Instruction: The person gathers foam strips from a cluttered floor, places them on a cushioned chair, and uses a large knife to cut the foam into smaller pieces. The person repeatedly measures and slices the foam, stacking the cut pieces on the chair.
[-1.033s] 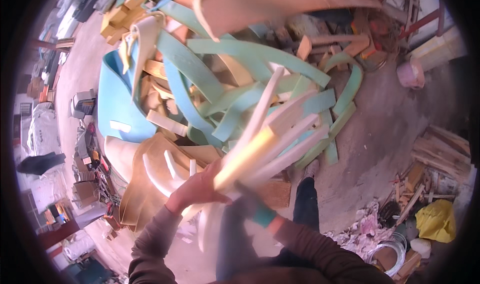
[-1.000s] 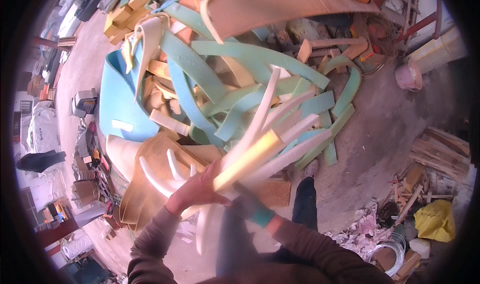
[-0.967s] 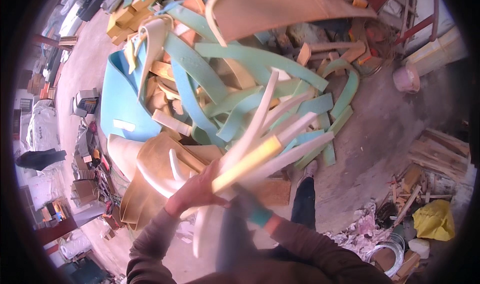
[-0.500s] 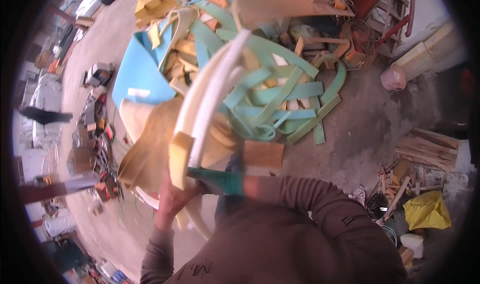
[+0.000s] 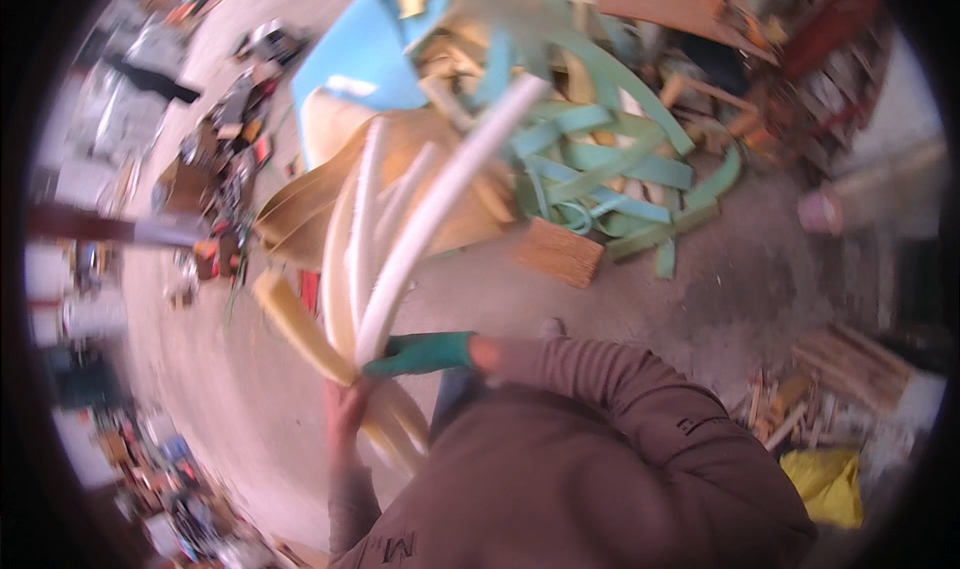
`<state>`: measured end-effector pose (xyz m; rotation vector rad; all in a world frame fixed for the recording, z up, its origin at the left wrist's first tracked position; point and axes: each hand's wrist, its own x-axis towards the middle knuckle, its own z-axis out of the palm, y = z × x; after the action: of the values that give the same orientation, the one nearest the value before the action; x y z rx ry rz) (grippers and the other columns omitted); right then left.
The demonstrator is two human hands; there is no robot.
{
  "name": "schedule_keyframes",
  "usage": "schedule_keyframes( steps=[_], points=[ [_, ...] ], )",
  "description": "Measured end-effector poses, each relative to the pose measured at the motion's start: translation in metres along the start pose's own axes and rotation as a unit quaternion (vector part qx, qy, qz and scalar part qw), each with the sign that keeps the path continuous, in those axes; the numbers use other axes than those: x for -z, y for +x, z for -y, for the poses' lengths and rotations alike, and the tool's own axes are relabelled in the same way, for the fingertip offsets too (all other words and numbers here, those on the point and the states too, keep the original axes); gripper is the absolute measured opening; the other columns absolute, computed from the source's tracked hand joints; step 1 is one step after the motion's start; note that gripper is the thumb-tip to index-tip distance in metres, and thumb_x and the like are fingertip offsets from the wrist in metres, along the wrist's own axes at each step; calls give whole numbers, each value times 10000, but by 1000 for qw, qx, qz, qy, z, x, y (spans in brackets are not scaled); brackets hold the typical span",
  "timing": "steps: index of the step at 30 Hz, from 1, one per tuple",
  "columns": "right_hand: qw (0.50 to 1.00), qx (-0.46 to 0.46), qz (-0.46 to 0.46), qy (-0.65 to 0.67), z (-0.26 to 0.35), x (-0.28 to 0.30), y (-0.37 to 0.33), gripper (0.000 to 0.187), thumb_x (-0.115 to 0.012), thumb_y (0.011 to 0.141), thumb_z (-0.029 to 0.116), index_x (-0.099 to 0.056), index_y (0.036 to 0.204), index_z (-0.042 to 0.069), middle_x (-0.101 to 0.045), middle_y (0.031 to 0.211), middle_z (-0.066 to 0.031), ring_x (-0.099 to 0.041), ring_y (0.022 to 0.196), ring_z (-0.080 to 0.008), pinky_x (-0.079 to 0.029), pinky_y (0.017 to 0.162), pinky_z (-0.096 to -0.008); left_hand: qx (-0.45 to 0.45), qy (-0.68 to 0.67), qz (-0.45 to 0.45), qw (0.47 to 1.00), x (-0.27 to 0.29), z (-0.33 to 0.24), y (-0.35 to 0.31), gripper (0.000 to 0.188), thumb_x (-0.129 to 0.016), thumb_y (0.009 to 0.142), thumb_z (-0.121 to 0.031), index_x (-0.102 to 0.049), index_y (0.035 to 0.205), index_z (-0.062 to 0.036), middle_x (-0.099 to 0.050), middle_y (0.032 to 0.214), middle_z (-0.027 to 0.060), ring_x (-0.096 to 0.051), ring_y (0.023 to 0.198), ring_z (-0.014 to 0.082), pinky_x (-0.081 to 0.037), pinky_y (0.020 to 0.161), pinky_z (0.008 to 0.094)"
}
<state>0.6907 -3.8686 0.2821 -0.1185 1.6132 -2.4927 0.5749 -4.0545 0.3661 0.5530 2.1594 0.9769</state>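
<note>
A bundle of long foam strips point(image 5: 430, 234), white and pale yellow, stands up in front of me, held at its lower part. My left hand point(image 5: 346, 405), bare and somewhat blurred, is closed round the bundle. My right hand point(image 5: 425, 354), in a green glove, grips it from the right side, just above the left. A short, thick yellow foam strip point(image 5: 300, 329) leans out to the left from the same grip. Lower ends of the strips point(image 5: 395, 424) hang below my hands, smeared by motion.
Beyond the bundle lies a heap of green foam strips point(image 5: 600, 164), with a blue foam sheet point(image 5: 365, 54) and brown sheets point(image 5: 290, 204). A brown rectangular piece point(image 5: 560, 252) is on the floor. At right are stacked wood pieces point(image 5: 850, 367) and a yellow bag point(image 5: 825, 484).
The foam bundle has fanned out and its strips stand further apart. The short yellow strip now tilts left. My view has turned, and the heap appears further up and right.
</note>
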Motion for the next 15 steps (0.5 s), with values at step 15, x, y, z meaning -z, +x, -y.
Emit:
schedule_keyframes(
  steps=[15],
  points=[
    [844, -385, -158, -339, -251, 21, 132, 601, -694, 1037, 504, -637, 1432, 54, -728, 1106, -79, -728, 975, -185, -575, 823, -338, 141, -147, -330, 922, 334, 337, -177, 423, -838, 806, -102, -745, 1205, 1, -754, 1019, 60, -698, 875, 173, -568, 758, 372]
  ],
)
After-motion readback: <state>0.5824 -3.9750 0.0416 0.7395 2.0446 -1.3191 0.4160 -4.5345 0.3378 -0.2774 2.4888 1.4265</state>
